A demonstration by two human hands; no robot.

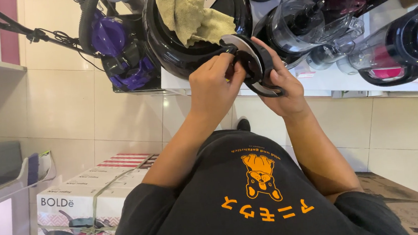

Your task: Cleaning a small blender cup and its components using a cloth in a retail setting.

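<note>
At upper centre of the frame, the person holds a round black lid with a clear insert (253,65) just below a glossy black appliance bowl (170,41) with a yellow-green cloth (188,12) draped in it. The step in hand appears to be handling or wiping the lid; any further turn calls for a steady rim grip. The left hand (212,85) is curled closed on the lid's near edge, and the right hand (282,84) wraps its far rim with fingers (265,48) bent round it.

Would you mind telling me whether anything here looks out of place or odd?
One thing: a crumpled yellow-green cloth is stuffed into the open top of the black glossy appliance. Both hands, left and right, hold a round black part beside it.
</note>
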